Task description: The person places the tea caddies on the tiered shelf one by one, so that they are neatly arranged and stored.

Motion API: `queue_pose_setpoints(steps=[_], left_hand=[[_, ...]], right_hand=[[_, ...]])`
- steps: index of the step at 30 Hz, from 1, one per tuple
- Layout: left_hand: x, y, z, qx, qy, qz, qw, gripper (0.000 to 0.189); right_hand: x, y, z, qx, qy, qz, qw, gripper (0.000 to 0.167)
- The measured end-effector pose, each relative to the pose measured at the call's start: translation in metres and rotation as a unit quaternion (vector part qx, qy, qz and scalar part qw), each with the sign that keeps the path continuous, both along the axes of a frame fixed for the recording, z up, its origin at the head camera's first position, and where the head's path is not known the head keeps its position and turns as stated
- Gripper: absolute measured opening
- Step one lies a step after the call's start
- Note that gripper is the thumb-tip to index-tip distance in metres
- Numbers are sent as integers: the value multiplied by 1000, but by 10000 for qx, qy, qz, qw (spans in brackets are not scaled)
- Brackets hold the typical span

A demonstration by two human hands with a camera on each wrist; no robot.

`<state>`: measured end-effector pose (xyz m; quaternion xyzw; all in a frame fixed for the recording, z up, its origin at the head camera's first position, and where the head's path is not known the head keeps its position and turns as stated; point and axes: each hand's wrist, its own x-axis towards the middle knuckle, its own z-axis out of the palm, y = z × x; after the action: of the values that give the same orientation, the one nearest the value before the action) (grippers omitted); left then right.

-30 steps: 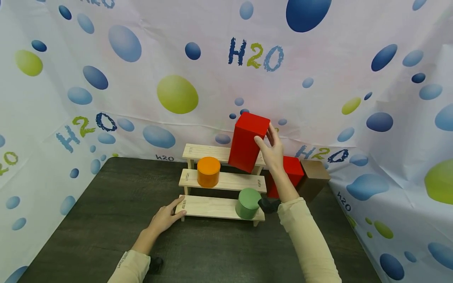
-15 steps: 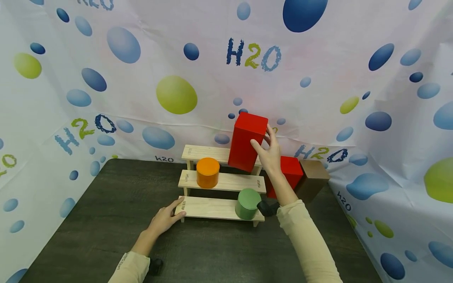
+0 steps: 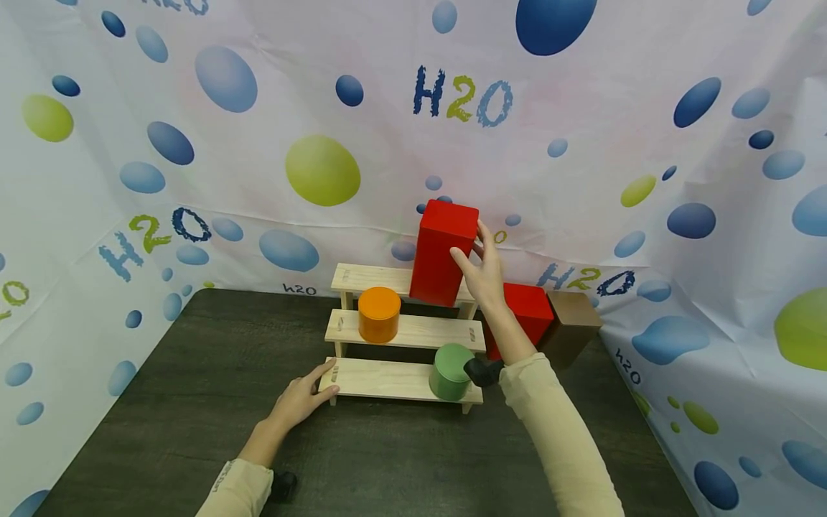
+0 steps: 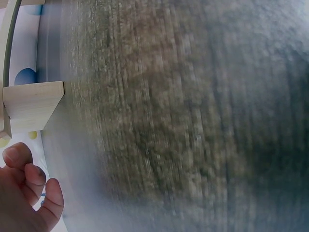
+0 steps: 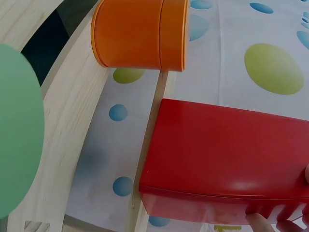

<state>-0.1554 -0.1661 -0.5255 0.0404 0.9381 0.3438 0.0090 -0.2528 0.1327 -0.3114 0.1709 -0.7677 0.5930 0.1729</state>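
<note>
A tall red box (image 3: 444, 251) stands nearly upright at the right part of the top step of a three-step wooden shelf (image 3: 381, 377). My right hand (image 3: 484, 276) grips it from the right, thumb on the front and fingers on the far side. In the right wrist view the box's lower end (image 5: 193, 150) meets the top step's edge; whether it bears its weight there I cannot tell. My left hand (image 3: 300, 398) holds the left end of the bottom step between thumb and fingers. An orange round tin (image 3: 379, 316) sits on the middle step, a green round tin (image 3: 450, 373) on the bottom one.
A second red box (image 3: 530, 309) and a brown box (image 3: 571, 323) stand right of the shelf, behind my right forearm. The dark table (image 3: 375, 459) reaches back to a white printed curtain (image 3: 388, 108), which also hangs on both sides.
My right hand has moved the red box a little to the left, and it now stands straighter. The left hand, both tins and the wooden shelf have kept their places.
</note>
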Motion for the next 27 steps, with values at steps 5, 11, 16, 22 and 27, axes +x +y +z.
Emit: queue_pose_setpoints(steps=[5, 11, 16, 22, 27], left_hand=[[1, 0, 1, 34, -16, -17, 10000, 62], [0, 0, 1, 34, -27, -31, 10000, 62], [1, -1, 2, 44, -28, -34, 10000, 62], [1, -1, 2, 55, -32, -3, 10000, 62], [0, -1, 1, 42, -40, 20, 10000, 62]], right_hand=[[-18, -4, -13, 226, 23, -145, 9996, 64], [-8, -19, -3, 118, -30, -11, 9999, 62], [-1, -30, 7, 55, -20, 112, 9999, 61], [-5, -38, 5, 43, 197, 297, 9994, 59], [-15, -44, -2, -73, 173, 366, 9992, 61]])
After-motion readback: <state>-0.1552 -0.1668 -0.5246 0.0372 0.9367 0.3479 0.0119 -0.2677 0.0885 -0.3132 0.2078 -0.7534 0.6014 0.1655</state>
